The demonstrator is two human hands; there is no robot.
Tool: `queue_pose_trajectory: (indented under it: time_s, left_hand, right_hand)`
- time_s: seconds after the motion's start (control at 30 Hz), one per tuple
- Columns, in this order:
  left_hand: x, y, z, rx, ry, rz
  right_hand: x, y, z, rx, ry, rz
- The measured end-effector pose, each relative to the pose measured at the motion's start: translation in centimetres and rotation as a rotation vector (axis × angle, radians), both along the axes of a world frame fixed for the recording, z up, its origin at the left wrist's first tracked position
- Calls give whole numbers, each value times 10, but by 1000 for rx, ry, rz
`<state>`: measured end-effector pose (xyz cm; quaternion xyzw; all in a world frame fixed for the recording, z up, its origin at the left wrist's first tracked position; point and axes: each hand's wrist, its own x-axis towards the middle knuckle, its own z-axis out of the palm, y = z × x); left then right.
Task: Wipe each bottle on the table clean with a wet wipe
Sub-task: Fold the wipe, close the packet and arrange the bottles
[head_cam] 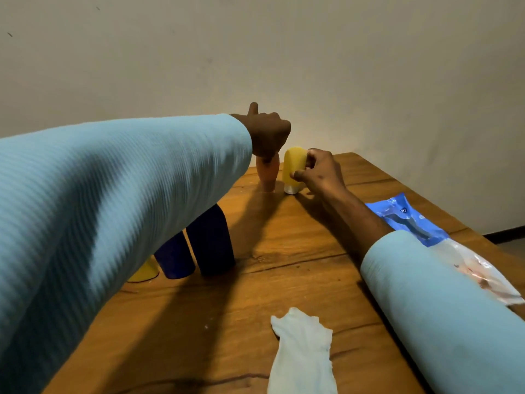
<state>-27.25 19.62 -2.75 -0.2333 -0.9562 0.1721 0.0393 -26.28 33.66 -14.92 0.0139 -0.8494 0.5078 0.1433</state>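
Observation:
At the far end of the wooden table (pixel 284 251) an orange bottle (pixel 267 174) stands cap-down, and my left hand (pixel 268 133) grips its top from above. Right beside it a yellow bottle (pixel 294 169) with a white cap stands cap-down; my right hand (pixel 318 172) pinches its side with thumb and fingers. Two dark blue bottles (pixel 211 240) (pixel 174 260) and another yellow bottle (pixel 143 273) stand at the left, partly hidden under my left sleeve. A crumpled white wet wipe (pixel 302 351) lies loose on the table near me.
A blue and white wet-wipe packet (pixel 412 220) lies along the table's right edge, partly under my right sleeve. A plain wall rises just behind the far bottles. Bare wood lies between the wipe and the bottles.

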Motion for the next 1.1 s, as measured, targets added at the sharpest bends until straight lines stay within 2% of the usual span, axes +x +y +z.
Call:
queue_pose_trajectory:
  time_s: [0.4, 0.7, 1.0, 1.1]
  left_hand:
    - [-25, -4, -13, 51, -55, 40]
    - [-35, -8, -15, 25, -59, 60]
    - [-43, -7, -17, -27, -70, 83]
    - [-36, -9, 0, -32, -78, 91]
  right_hand:
    - [-5, 11, -26, -13, 60, 150]
    - [-7, 12, -31, -2, 81, 174]
    - [-7, 12, -33, -44, 59, 138]
    - [-5, 11, -31, -14, 199, 2]
